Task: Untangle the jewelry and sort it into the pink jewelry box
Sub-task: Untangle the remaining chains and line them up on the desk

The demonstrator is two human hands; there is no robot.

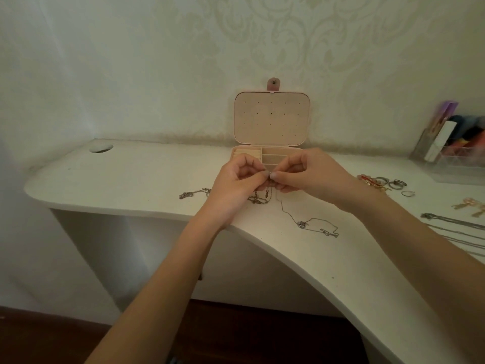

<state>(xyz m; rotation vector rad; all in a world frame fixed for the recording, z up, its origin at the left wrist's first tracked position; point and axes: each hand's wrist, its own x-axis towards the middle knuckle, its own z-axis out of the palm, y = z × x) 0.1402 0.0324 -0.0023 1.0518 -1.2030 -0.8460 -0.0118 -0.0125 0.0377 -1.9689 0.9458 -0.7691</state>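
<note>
Tangled chain [265, 193] pinched between left hand [236, 179] and right hand [307, 177], before open pink jewelry box [271, 119] on desk [131, 177].

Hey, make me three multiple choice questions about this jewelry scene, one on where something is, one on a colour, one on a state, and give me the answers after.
1. Where do the rings lie?
A. on the desk to the right of the hands
B. inside the box
C. on the floor

2. What colour is the jewelry box?
A. dark blue
B. pale pink
C. black

3. What state is the box lid in?
A. snapped shut
B. taken off, flat on the desk
C. open, standing upright against the wall

Answers:
1. A, they sit in a cluster on the desk past the right hand.
2. B, its lid and tray are pale pink.
3. C, the lid stands up behind the tray, while the left hand and right hand pinch a tangled chain in front of it.
</note>
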